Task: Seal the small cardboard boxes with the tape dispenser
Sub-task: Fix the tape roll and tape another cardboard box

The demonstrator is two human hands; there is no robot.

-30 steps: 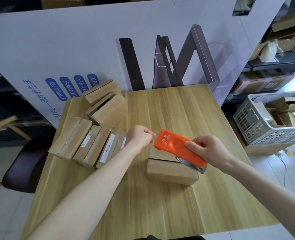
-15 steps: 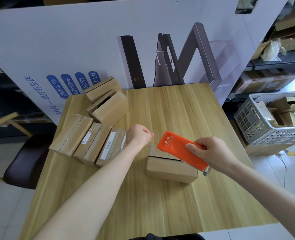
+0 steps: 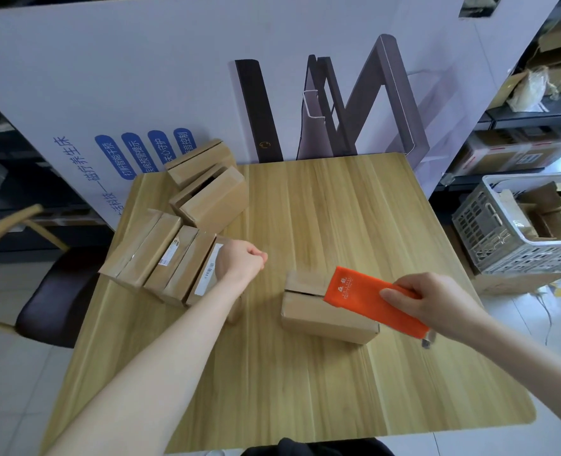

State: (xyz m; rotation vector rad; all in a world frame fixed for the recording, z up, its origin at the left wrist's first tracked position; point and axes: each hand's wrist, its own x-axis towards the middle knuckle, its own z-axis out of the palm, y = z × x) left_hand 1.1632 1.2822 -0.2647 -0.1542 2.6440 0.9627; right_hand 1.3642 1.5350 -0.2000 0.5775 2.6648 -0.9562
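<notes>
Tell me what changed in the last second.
The right hand has drawn the orange tape dispenser right and lower, across the top of the box. The left hand, fingers curled, has shifted slightly left, so the gap between the hands widened. No tape is visible between them. The box and the other boxes stayed put.
</notes>
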